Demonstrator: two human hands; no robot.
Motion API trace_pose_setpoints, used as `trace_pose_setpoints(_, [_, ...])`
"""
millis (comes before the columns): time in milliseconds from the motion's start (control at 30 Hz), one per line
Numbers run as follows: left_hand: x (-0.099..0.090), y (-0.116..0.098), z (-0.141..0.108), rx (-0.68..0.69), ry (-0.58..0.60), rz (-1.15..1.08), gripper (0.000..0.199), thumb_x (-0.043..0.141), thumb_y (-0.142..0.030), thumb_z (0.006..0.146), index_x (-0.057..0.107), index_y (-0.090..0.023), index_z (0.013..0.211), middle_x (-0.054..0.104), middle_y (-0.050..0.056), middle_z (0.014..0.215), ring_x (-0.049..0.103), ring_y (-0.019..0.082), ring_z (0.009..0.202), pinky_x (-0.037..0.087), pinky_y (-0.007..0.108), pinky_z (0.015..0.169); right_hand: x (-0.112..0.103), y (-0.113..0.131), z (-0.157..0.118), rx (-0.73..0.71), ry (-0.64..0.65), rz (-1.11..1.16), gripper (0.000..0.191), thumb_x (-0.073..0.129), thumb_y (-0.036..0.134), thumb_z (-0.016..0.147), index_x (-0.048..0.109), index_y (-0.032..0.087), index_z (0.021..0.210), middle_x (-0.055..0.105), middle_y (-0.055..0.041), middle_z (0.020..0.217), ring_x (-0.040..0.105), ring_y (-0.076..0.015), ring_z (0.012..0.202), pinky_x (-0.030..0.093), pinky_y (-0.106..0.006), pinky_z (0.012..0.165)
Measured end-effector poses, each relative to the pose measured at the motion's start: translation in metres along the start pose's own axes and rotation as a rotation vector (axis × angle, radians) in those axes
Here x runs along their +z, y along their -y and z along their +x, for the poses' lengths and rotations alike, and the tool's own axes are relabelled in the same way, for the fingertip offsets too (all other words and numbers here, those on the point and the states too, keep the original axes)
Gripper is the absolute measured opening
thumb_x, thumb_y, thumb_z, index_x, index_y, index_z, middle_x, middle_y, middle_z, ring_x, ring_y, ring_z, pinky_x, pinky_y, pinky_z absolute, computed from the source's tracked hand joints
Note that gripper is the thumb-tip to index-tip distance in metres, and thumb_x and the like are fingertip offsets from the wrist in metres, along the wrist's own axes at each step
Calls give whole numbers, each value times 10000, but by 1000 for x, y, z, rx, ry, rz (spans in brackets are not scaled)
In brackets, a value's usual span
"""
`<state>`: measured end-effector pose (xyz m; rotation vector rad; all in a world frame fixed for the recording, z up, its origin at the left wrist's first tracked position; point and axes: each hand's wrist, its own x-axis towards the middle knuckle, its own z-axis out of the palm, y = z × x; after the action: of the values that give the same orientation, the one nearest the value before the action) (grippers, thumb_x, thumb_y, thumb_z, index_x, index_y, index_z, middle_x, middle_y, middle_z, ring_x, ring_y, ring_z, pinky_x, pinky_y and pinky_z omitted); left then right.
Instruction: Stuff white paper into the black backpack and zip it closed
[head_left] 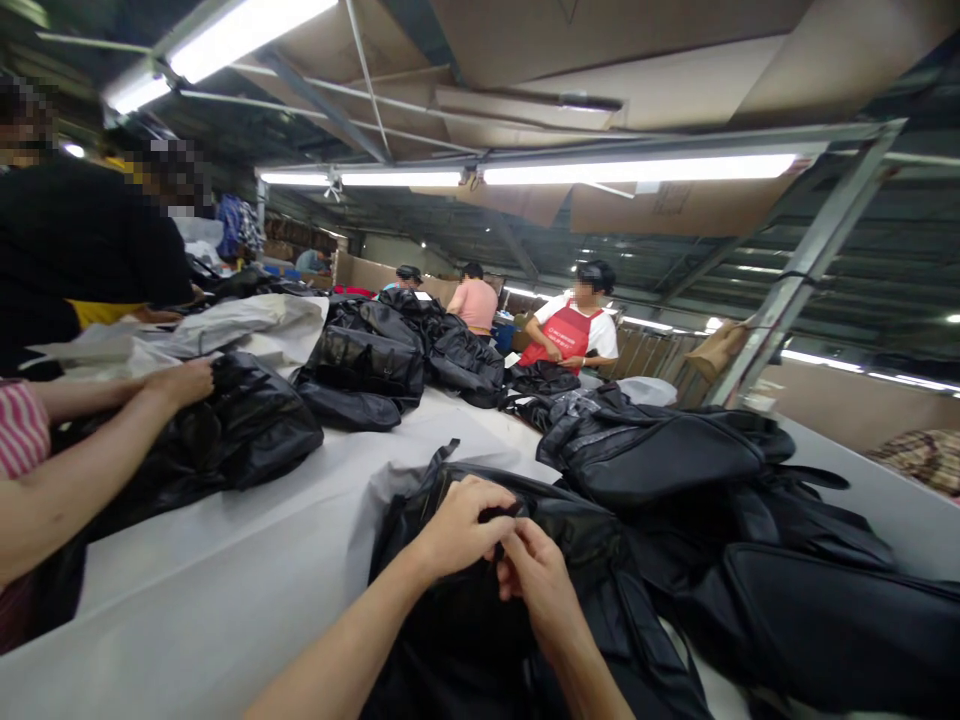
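Note:
In front of me a glossy black bag [600, 560] lies on a table covered in white sheeting. Over its upper part, my left hand [469, 525] is closed, thumb and fingers pinching a small black piece [493, 513] that looks like a strap or tab of the bag. Close against it, my right hand [534, 570] has its fingers curled and pinched at the same spot. The fingertips of both hands meet there. What exactly lies between them is mostly hidden, and the bag's lower part is partly covered by my forearms.
Black bags [660, 450] are heaped on the right, and more black bags [367, 350] stand farther back. At left, a co-worker's hand [180, 382] rests on another black bag [262, 420]. A person in a red apron [562, 335] stands across the table. A metal post [806, 265] rises at right.

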<state>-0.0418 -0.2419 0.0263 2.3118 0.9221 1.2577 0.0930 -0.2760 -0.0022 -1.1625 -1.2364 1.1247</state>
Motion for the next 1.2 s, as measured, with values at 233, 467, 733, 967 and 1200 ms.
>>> trace_pose_setpoints(233, [18,-23,-36,227,-206,242,234,503,-102,910,652,-176,744,578,33,752,486,174,747,359,300,657,-28,-2,-25,112,-82,141,577,825,628,569,627,168,857,661,-13,712,563,-98,495,433,-182,376])
trace_pose_setpoints(467, [33,-24,-83,304,-236,330,365,358,-223,1027,623,-167,782,555,28,693,460,158,674,322,301,610,-26,-5,-36,304,125,156,558,779,660,647,674,135,807,594,4,624,582,-105,546,463,-179,448])
trace_pose_setpoints(733, [27,-21,-82,239,-144,70,254,437,-108,955,659,-196,868,614,40,771,535,166,753,412,278,660,-24,-7,-39,182,202,198,385,832,477,678,751,173,899,692,-32,853,588,-128,722,490,-222,643])
trace_pose_setpoints(967, [8,-13,-55,-19,-221,172,294,420,-37,864,643,-188,983,643,76,955,601,202,902,502,320,802,-31,-11,-39,179,186,192,411,833,454,673,733,189,971,576,29,666,474,-92,589,387,-198,551])
trace_pose_setpoints(1200, [12,-3,-40,-146,47,189,457,407,-93,899,625,-214,1282,725,75,1090,685,208,951,538,341,885,-30,-10,-40,187,159,194,442,826,445,662,727,188,1008,535,30,674,459,-102,611,375,-205,555])
